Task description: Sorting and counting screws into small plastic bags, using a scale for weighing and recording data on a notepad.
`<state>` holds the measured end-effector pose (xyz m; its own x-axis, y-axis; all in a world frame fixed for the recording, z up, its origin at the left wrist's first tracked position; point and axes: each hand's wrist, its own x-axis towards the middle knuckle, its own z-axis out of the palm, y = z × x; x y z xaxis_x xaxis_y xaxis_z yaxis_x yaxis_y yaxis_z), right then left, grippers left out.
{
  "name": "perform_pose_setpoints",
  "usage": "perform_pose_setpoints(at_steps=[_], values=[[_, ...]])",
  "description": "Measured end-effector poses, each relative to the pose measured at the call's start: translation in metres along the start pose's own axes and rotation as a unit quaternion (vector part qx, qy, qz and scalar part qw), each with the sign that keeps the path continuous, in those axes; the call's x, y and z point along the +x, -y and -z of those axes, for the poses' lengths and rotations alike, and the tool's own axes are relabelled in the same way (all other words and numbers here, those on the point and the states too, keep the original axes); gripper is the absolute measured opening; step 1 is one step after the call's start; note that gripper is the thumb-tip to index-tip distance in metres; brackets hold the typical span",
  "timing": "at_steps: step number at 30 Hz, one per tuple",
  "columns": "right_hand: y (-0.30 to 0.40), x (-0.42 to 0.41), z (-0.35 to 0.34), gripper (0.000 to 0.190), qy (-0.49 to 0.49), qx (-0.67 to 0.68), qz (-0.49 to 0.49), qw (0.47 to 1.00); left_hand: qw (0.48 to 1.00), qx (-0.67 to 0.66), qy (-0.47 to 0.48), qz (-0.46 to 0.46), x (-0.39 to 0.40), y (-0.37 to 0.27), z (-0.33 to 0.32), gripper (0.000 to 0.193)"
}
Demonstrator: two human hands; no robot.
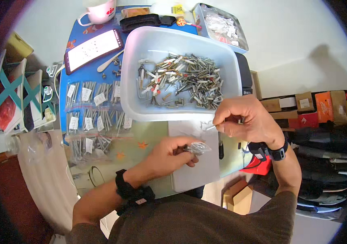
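My left hand (173,157) grips a small clear plastic bag (200,148) with metal pieces inside. The bag is over a white sheet or pad (194,175) at the table's front. Up and to the right, my right hand (242,119) pinches something small between thumb and fingertips. Part of a small white label (207,125) shows at those fingertips; whether it is held or lies behind them I cannot tell. Just beyond both hands stands a pale blue plastic tub (181,116). Loose screws (202,65), some with white plastic wall plugs, are scattered over its bottom.
Labelled bags of screws (100,94) lie in rows on the left. Behind them are a smartphone (94,50), a white spoon (109,62) and a mug (102,12). An open tin (225,29) holds small bags. A drinking glass (95,176) is near the front left edge.
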<state>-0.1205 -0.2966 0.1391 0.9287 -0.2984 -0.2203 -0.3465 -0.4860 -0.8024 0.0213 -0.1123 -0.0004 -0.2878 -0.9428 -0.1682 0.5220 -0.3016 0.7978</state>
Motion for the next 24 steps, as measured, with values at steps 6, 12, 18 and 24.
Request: perform_pose_setpoints(at_steps=[6, 12, 18, 24], values=[[0.013, -0.028, -0.017, 0.015, -0.008, -0.021, -0.005, 1.0, 0.999, 0.036, 0.01, -0.023, 0.001, 0.001, 0.001, 0.031], [0.014, -0.031, -0.036, 0.016, 0.009, -0.04, -0.016, 0.999, 0.998, 0.038, 0.012, -0.039, -0.003, 0.0, 0.001, 0.03], [0.018, -0.028, -0.04, 0.015, -0.009, -0.119, 0.002, 0.993, 0.996, 0.079, 0.019, -0.026, -0.004, -0.007, 0.0, 0.024], [0.019, -0.03, -0.04, 0.017, -0.001, -0.108, 0.001, 0.994, 0.996, 0.073, 0.016, -0.041, -0.004, -0.003, 0.0, 0.021]])
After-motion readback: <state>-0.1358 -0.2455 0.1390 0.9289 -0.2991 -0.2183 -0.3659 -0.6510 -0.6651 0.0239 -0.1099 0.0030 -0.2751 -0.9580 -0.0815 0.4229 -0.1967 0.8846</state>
